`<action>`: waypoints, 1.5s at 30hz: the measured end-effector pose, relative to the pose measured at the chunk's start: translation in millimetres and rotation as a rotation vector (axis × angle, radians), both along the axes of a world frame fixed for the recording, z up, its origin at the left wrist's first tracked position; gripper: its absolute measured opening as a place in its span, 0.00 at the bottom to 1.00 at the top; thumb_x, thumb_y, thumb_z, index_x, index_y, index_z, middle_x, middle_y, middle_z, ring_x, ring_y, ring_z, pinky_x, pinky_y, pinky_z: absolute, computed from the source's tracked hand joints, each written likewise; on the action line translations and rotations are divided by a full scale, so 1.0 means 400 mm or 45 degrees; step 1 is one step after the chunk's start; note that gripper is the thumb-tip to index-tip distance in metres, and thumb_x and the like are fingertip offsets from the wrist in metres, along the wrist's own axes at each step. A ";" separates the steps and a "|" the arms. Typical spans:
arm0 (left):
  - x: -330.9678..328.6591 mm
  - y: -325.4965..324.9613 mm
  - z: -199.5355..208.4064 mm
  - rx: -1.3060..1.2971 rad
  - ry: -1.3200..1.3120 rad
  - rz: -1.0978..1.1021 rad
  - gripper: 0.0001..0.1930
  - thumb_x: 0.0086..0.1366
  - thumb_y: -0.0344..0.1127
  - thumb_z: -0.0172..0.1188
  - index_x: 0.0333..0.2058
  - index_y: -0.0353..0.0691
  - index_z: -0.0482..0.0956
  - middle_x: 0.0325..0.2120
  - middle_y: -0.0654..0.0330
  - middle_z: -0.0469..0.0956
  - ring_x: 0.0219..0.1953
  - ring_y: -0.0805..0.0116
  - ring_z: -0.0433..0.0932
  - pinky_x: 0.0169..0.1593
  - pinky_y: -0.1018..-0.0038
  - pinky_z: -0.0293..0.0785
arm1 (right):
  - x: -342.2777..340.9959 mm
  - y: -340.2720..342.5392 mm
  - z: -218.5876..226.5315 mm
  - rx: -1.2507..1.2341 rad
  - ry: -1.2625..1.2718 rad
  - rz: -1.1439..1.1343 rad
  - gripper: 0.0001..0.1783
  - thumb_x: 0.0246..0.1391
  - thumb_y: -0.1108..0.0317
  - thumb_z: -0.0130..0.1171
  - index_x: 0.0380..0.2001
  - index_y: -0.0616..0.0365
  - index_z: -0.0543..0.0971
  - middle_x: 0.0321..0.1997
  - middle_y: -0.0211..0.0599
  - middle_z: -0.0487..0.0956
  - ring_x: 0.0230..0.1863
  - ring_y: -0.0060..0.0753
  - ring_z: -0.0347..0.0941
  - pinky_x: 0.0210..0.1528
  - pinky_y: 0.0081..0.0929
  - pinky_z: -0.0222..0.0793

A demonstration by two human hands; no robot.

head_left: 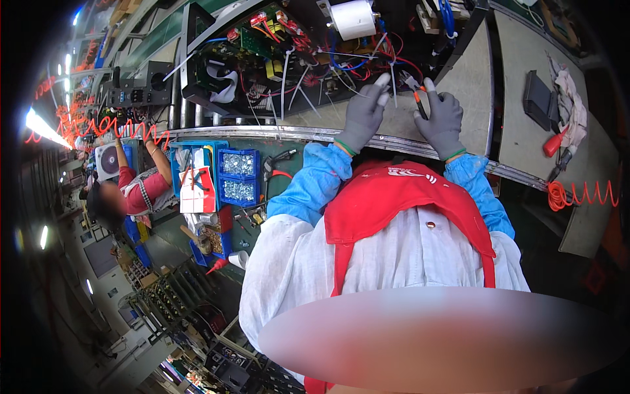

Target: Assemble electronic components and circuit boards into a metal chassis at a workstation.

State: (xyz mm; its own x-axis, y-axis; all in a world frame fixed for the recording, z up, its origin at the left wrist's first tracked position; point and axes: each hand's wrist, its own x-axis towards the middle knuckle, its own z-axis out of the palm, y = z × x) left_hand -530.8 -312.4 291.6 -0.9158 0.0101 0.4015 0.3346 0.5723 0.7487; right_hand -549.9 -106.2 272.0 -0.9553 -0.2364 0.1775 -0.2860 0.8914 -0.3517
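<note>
A person's left hand in a grey knit glove is reaching forward, its fingers sitting close together; whether they are pinching anything I cannot tell. At three o'clock, the right hand in a matching grey glove is holding hand cutters with orange-and-black handles, its index finger extending beside them. The cutters' metal head is pointing toward eleven o'clock, lying just left of that index fingertip. Just beside the left fingertips, at three o'clock, a thin white plastic cable tie is sticking out. Farther, toward ten o'clock, an open black chassis full of coloured wires is resting on the bench.
</note>
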 end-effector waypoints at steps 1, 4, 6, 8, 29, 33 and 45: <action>-0.009 -0.004 0.012 -0.003 0.004 0.007 0.21 0.63 0.29 0.58 0.56 0.46 0.73 0.35 0.52 0.77 0.37 0.50 0.78 0.39 0.62 0.76 | -0.003 -0.011 0.011 0.013 0.012 0.000 0.49 0.41 0.54 0.68 0.69 0.39 0.62 0.42 0.47 0.71 0.44 0.48 0.69 0.46 0.44 0.64; -0.034 -0.010 0.047 -0.287 0.018 -0.260 0.23 0.56 0.25 0.61 0.52 0.46 0.75 0.37 0.55 0.76 0.38 0.52 0.78 0.38 0.61 0.76 | -0.008 -0.029 0.016 0.018 0.050 0.018 0.48 0.41 0.54 0.68 0.69 0.37 0.61 0.43 0.46 0.71 0.45 0.49 0.69 0.47 0.44 0.63; -0.042 -0.005 0.045 -0.240 0.054 -0.259 0.22 0.56 0.25 0.61 0.51 0.46 0.76 0.37 0.56 0.76 0.38 0.52 0.78 0.38 0.62 0.76 | -0.010 -0.033 0.017 0.013 0.074 0.033 0.49 0.41 0.54 0.68 0.69 0.36 0.61 0.44 0.46 0.71 0.46 0.49 0.69 0.47 0.45 0.62; -0.045 0.002 0.049 -0.196 0.089 -0.257 0.21 0.56 0.24 0.61 0.50 0.45 0.76 0.37 0.56 0.77 0.38 0.53 0.79 0.38 0.62 0.76 | -0.011 -0.038 0.020 -0.015 0.125 0.053 0.48 0.41 0.55 0.68 0.68 0.35 0.62 0.45 0.47 0.71 0.46 0.50 0.69 0.47 0.45 0.63; 0.025 -0.022 0.027 0.621 -0.320 0.160 0.11 0.71 0.33 0.53 0.48 0.35 0.77 0.39 0.59 0.79 0.37 0.74 0.81 0.37 0.79 0.79 | -0.034 -0.082 0.138 -0.266 -0.122 0.137 0.43 0.41 0.56 0.63 0.66 0.37 0.65 0.40 0.45 0.72 0.44 0.48 0.72 0.46 0.43 0.68; 0.024 -0.031 0.023 0.642 -0.273 0.166 0.11 0.71 0.33 0.54 0.48 0.36 0.77 0.39 0.60 0.79 0.36 0.74 0.81 0.36 0.79 0.79 | -0.046 -0.094 0.144 -0.193 -0.058 0.148 0.45 0.41 0.57 0.64 0.67 0.37 0.63 0.39 0.44 0.71 0.42 0.47 0.71 0.46 0.40 0.68; -0.050 -0.019 0.109 0.137 0.059 0.332 0.15 0.67 0.36 0.55 0.50 0.38 0.78 0.42 0.47 0.80 0.45 0.50 0.80 0.47 0.62 0.76 | -0.051 -0.107 0.128 0.051 0.103 0.203 0.41 0.44 0.70 0.62 0.65 0.37 0.66 0.36 0.47 0.73 0.35 0.52 0.73 0.36 0.46 0.70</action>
State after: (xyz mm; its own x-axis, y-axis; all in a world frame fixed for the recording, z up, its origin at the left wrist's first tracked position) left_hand -550.9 -320.0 335.2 -0.8626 -0.2687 0.4287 0.2214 0.5614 0.7974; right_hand -570.3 -149.2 323.2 -0.8882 -0.3922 0.2394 -0.4506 0.8452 -0.2872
